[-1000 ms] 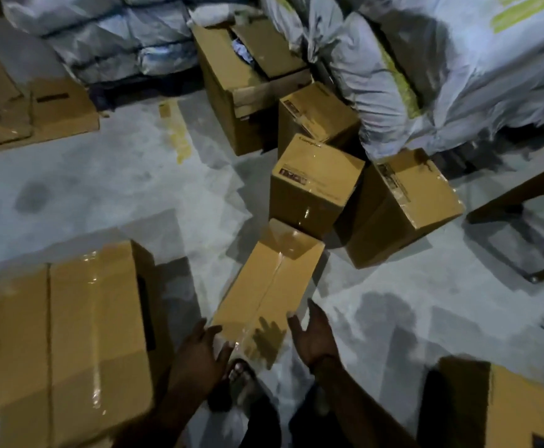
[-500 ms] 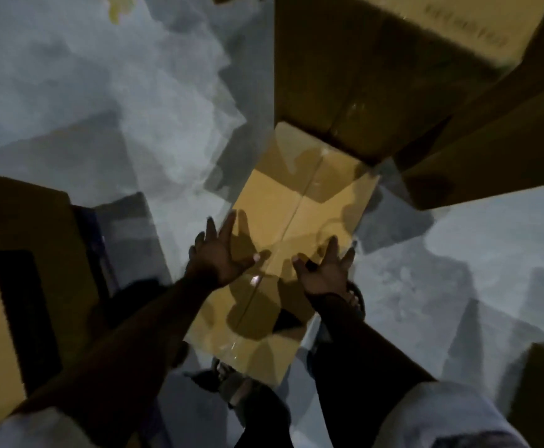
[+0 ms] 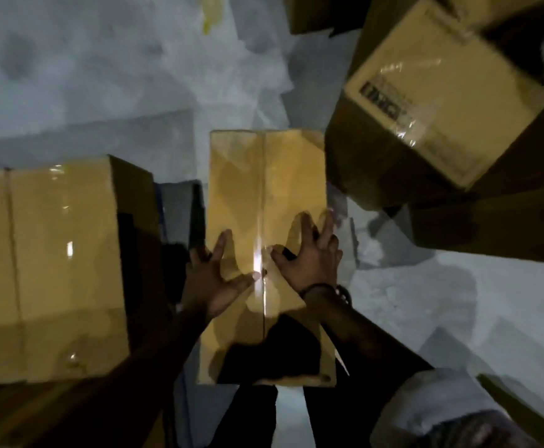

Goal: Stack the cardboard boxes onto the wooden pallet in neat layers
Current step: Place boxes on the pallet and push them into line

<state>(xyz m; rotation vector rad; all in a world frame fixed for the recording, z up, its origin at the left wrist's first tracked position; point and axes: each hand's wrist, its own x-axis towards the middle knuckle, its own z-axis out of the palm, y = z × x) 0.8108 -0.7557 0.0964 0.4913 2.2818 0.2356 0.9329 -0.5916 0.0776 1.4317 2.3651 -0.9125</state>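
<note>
- The narrow taped carton [image 3: 266, 202] lies flat on the floor at the centre of the view, long axis running from 12 to 6 o'clock, the tape seam down its middle.
- The left hand [image 3: 214, 279] and right hand [image 3: 309, 257] lie spread on its top face, fingers splayed wide, one on each side of the seam; neither has closed round anything, so the carton is pressed, not yet gripped.
- To lift it well, I judge the hands should slide out to the long edges and hook under them; palms on glossy tape would likely slip.
- A large taped carton [image 3: 57, 263] stands close by at 9 o'clock, with only a dark gap between, so the left fingers have little room on that side.
- A labelled carton [image 3: 442, 101] sits tilted at 2 o'clock, near the far right corner, and could snag as the carton rises.
- The grey concrete floor [image 3: 102, 76] is mottled and dimly lit, with a yellow mark at 12 o'clock.
- No wooden pallet is in view, so the carrying direction cannot be told.
</note>
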